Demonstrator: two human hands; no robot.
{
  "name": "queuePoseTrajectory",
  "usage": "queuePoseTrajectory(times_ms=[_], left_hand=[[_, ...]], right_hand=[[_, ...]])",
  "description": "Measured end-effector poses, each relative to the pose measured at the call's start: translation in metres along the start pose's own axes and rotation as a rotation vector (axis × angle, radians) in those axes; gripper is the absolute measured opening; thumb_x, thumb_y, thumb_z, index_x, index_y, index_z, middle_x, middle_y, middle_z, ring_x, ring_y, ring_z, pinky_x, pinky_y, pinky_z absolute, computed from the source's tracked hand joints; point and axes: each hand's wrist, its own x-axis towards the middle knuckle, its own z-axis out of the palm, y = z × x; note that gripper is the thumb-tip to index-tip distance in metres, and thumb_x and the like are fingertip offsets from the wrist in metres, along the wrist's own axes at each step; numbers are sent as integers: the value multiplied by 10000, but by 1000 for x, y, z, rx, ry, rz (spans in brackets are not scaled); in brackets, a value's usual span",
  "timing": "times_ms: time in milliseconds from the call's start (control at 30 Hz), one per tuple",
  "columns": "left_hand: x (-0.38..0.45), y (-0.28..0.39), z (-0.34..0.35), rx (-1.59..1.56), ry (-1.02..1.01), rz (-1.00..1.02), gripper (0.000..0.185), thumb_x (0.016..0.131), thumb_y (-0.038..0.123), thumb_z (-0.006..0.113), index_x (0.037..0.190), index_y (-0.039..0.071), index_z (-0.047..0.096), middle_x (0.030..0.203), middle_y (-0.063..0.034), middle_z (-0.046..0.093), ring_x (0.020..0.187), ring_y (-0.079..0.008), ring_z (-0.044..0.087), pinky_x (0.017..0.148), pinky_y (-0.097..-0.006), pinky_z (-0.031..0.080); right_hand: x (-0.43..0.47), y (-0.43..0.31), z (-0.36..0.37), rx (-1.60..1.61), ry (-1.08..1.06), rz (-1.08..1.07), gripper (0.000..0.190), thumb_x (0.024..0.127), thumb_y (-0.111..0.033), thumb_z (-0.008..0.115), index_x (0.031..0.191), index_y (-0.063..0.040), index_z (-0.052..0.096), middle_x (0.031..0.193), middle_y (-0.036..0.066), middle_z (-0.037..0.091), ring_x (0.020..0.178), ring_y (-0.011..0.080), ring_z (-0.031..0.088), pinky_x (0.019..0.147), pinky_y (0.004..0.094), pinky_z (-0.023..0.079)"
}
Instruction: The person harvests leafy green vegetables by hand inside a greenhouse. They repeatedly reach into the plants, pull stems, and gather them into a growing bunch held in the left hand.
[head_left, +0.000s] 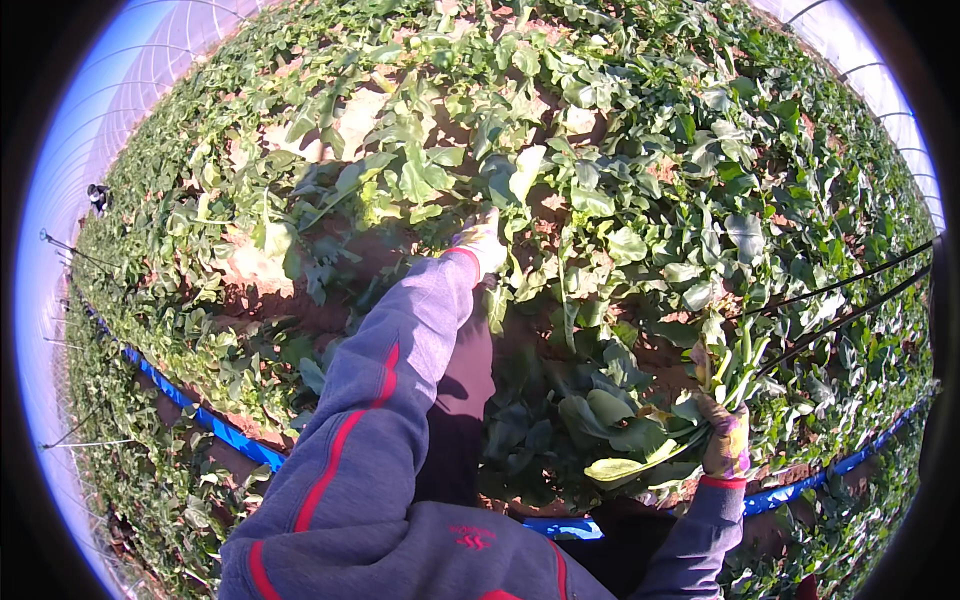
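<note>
My right hand (726, 439), in a patterned glove with a red cuff, grips a bunch of leafy greens (739, 367) low at the right. Their pale stems point up past the fist, while broad leaves (615, 420) spread out to its left. My left hand (481, 241), in a similar glove, reaches in among standing leafy plants (431, 176) near the middle of the view. Foliage and shade cover its fingertips, so its hold on a stem cannot be made out. Beneath the left forearm a dark trouser leg shows.
A blue flat hose (210, 424) curves along the ground behind me on both sides. Dark thin lines (847, 319) cross the plants at the right. Reddish soil (255, 270) shows between leaves. Hoops of a plastic tunnel (120, 90) rise at both edges. A small dark object (97, 196) stands far left.
</note>
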Motion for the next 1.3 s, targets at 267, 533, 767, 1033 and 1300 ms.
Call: queuePoseTrajectory(times_ms=[267, 533, 767, 1033, 1300], left_hand=[[3, -1, 12, 179, 27, 136, 565, 760, 266, 574, 1278, 100, 422, 1151, -209, 561, 1061, -373, 543, 900, -430, 429], [-20, 61, -12, 161, 401, 580, 303, 786, 173, 552, 1070, 72, 578, 1018, -145, 597, 924, -337, 568, 807, -434, 446], [-26, 73, 75, 992, 146, 1051, 320, 822, 207, 484, 1131, 202, 565, 1142, -3, 558, 1168, -229, 423, 982, -540, 275], [-78, 61, 51, 1264, -89, 844, 268, 802, 251, 516, 938, 105, 695, 965, -60, 661, 1004, -263, 558, 926, -580, 297], [-188, 73, 110, 899, -357, 1273, 193, 759, 206, 530, 898, 112, 626, 837, -65, 643, 786, -253, 636, 653, -406, 461]], right_hand=[[2, -4, 7, -85, -61, 51, 367, 740, -93, 692, 1050, 27, 535, 885, 91, 624, 744, 176, 613, 702, 294, 513], [-17, 14, 22, -147, -369, 3, 428, 741, -223, 763, 996, 71, 586, 863, 69, 645, 767, 129, 596, 692, 284, 482], [-21, -1, 19, 13, -283, 74, 398, 699, -97, 751, 1043, 31, 597, 853, 44, 644, 725, 115, 571, 663, 279, 470], [-22, -15, -14, -44, -133, 69, 336, 738, -72, 710, 1034, 22, 579, 880, 64, 651, 703, 149, 618, 654, 283, 512], [-37, -6, -8, -668, -354, -148, 446, 645, -211, 803, 950, 40, 597, 822, 128, 618, 732, 203, 566, 646, 344, 444]])
